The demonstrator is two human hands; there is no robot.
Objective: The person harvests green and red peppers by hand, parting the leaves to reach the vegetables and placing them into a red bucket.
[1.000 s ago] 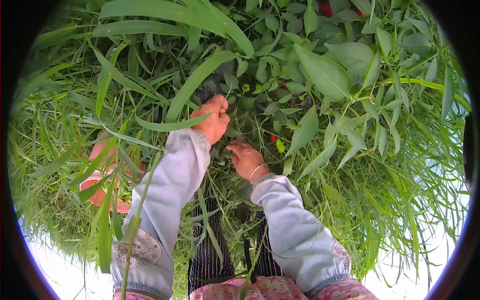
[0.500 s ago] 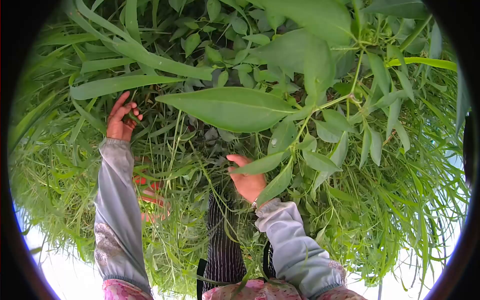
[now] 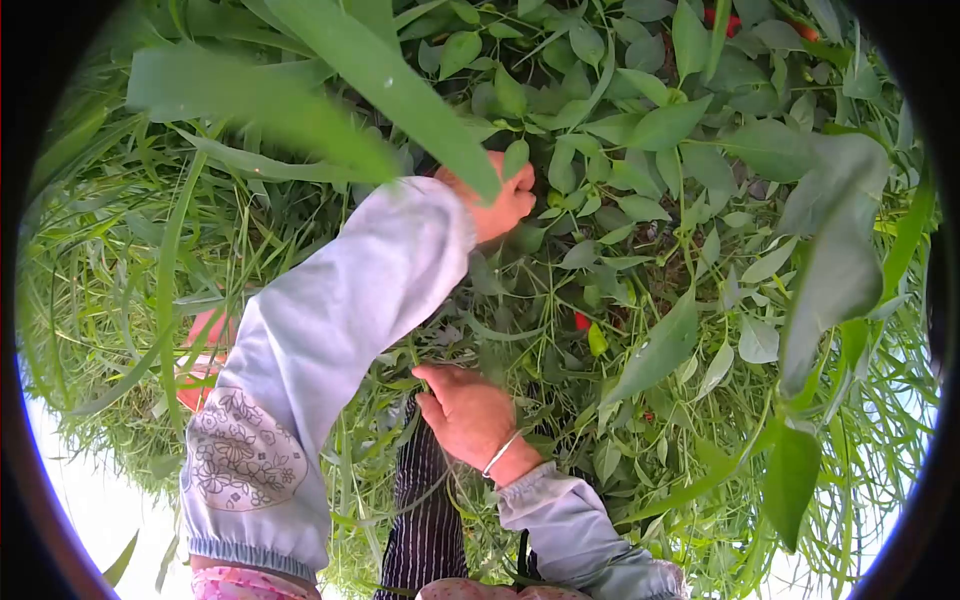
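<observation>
My left hand (image 3: 492, 200) is among the leafy pepper plants (image 3: 640, 130) at the upper middle, its fingers curled closed; leaves partly cover it, and what it holds, if anything, is hidden. Below it, my right hand (image 3: 468, 412) is low in front of my body, a bracelet (image 3: 500, 455) on its wrist. Its thumb and forefinger point left, close together near thin stems, and I cannot make out anything between them. A red pepper (image 3: 582, 321) and a yellow-green pepper (image 3: 597, 340) hang right of my hands.
Red peppers (image 3: 722, 22) show at the top right. Long grass blades (image 3: 390, 90) cross close in front of the view. A red object (image 3: 205, 350), partly hidden by grass, stands left of my left sleeve. My striped trouser leg (image 3: 425, 500) is at the bottom.
My left hand has moved far right across the plants, and its arm now slants over the middle. My right hand sits slightly lower and further left. The view has shifted, showing more peppers.
</observation>
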